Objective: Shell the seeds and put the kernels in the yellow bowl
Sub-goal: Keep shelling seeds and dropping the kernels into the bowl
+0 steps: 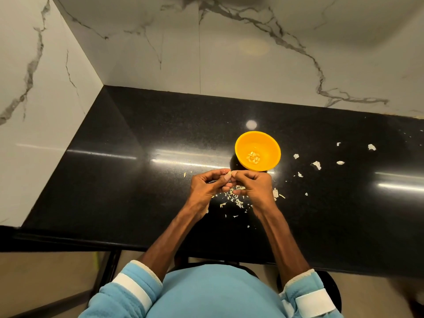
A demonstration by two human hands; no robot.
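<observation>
Yellow bowl [269, 143] stands on your black polished countertop [119, 180], touching nothing else, just beyond your fingertips. Your left hand [206, 187] and right hand [256, 187] meet in front of its near rim, fingers curled. Together they pinch one seed [229, 173] between thumbs and fingertips, held above the counter. Beneath and between your wrists lies a litter of shell scraps [238, 201]. Larger white flakes [317, 165] are scattered well apart on the counter to the right of the bowl. A small heap of pale kernels [253, 157] rests at the bowl's bottom.
</observation>
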